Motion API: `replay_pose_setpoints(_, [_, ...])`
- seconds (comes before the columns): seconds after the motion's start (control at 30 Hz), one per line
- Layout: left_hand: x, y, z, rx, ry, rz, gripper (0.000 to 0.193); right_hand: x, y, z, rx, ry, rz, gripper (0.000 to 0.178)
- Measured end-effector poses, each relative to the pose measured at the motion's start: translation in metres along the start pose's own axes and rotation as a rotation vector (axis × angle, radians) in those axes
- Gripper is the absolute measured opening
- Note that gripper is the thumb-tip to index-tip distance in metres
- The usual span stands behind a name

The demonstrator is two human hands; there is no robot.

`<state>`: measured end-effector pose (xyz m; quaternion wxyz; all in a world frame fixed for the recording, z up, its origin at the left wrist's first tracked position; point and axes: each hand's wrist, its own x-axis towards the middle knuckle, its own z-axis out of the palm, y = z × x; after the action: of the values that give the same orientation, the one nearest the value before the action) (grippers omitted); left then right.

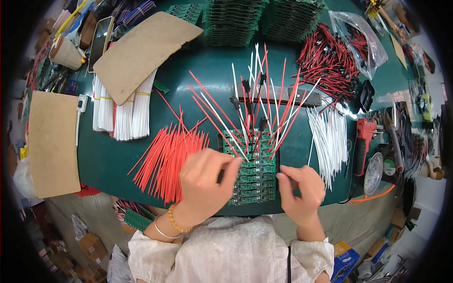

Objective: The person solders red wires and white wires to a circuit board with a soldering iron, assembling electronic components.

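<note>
A panel of green circuit boards [255, 181] lies before me, with red and white wires rising from its far part and black connectors among them. My left hand [207, 177] is curled over the panel's left edge, thumb and forefinger pinched beside a white wire [218, 115]. Whether that wire is between the fingertips cannot be made out. My right hand [303, 191] is at the panel's right edge, its thumb and forefinger drawn close together; anything they hold is too small to see. Loose red wires [163, 162] lie fanned out next to my left hand.
White wires [329, 141] lie spread at the right, near a red-and-black tool [363, 144]. Behind the panel is a grey bar [304, 96]. Red-black cables [325, 61] and stacked circuit boards [233, 23] stand farther back. Cardboard [148, 52] covers bundled white wires [132, 120] at left.
</note>
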<state>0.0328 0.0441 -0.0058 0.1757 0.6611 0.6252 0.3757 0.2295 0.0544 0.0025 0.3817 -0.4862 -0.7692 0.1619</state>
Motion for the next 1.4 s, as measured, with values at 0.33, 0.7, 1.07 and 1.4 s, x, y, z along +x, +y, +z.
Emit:
replay_pose_setpoints(0.33, [0.013, 0.003, 0.014, 0.292, -0.107, 0.058, 0.04, -0.024, 0.04, -0.011, -0.573, -0.004, 0.127, 0.044])
replay_pose_setpoints(0.7, [0.0, -0.008, -0.033, 0.365, 0.042, 0.009, 0.037, -0.018, 0.073, -0.033, -0.903, 0.027, 0.172, 0.023])
replay_pose_setpoints(1.07, [-0.026, -0.041, -0.077, 0.533, -0.022, -0.134, 0.03, 0.008, 0.063, -0.053, -0.831, -0.071, 0.184, 0.015])
replay_pose_setpoints(1.4, [0.012, -0.044, -0.022, 0.49, -0.191, 0.103, 0.035, 0.136, 0.103, -0.011, -0.499, 0.01, 0.296, 0.014])
